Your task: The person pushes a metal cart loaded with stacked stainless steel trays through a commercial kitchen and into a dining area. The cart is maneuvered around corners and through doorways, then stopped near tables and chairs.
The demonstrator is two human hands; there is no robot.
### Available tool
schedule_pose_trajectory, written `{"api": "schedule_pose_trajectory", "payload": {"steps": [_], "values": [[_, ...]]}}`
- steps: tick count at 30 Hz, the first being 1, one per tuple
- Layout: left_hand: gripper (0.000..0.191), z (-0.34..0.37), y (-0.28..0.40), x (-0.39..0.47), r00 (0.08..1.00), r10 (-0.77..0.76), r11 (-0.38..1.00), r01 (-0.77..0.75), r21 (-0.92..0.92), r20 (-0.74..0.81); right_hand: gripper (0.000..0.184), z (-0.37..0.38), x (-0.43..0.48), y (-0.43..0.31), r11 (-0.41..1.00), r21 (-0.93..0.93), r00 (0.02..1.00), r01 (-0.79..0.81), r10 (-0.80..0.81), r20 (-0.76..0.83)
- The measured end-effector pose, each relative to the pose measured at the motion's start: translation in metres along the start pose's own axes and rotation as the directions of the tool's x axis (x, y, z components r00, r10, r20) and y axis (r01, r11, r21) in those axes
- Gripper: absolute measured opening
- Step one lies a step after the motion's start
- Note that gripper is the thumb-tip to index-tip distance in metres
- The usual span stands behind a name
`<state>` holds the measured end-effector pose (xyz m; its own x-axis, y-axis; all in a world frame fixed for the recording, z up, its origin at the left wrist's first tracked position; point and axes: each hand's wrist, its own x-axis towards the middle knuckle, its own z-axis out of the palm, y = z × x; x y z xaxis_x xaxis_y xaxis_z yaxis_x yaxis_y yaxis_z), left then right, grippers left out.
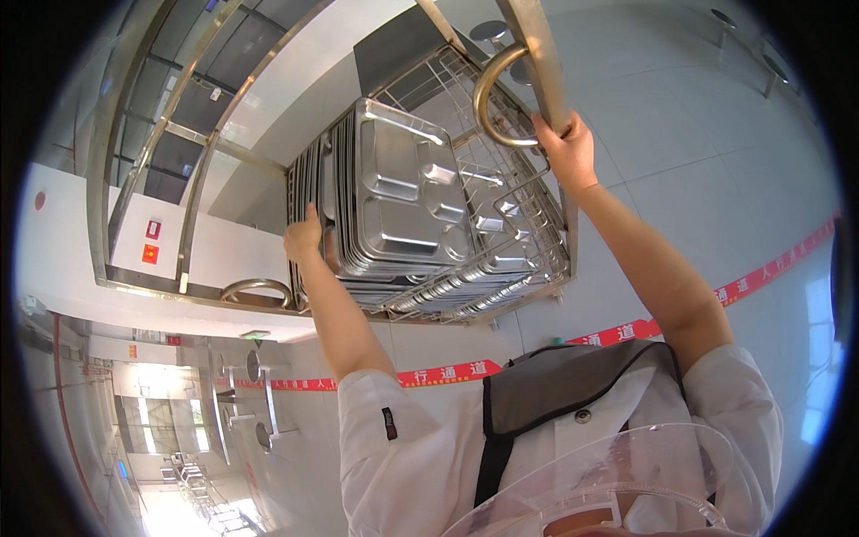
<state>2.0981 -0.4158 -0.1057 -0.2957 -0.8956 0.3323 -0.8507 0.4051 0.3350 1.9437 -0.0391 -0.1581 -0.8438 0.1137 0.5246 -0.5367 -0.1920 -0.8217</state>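
Observation:
My right hand (570, 151) grips a square metal post (540, 67) of the cart frame, just beside a curved metal handle (482, 101). On the other side, my left hand (303, 235) is curled at the left edge of the cart, thumb pointing away from me; its fingers are partly hidden. Next to it, stainless steel compartment trays (406, 194) stand on edge in a tight row. They sit on a wire rack (463, 94) inside the cart. More steel trays (463, 292) fill a level below, seen through the wires.
A second curved handle (258, 290) projects from the cart's left side. Red tape with writing (443, 374) crosses the grey tiled floor (678, 134). Round stools (488, 30) stand beyond the cart, and others (254, 366) at left. A white wall (60, 228) bears red signs.

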Motion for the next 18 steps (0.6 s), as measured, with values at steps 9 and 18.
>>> {"api": "schedule_pose_trajectory", "payload": {"steps": [9, 18], "values": [[0.07, -0.003, 0.083, -0.054, 0.973, 0.229, 0.968, -0.229, 0.1, 0.013, 0.04, -0.003, 0.002, 0.002, 0.991, -0.131, 0.998, 0.018, -0.01, 0.058], [0.066, 0.039, 0.091, -0.072, 0.914, 0.399, 0.916, -0.392, -0.09, 0.076, 0.03, -0.014, 0.01, -0.002, 0.979, -0.054, 0.98, 0.196, -0.194, 0.041]]}}
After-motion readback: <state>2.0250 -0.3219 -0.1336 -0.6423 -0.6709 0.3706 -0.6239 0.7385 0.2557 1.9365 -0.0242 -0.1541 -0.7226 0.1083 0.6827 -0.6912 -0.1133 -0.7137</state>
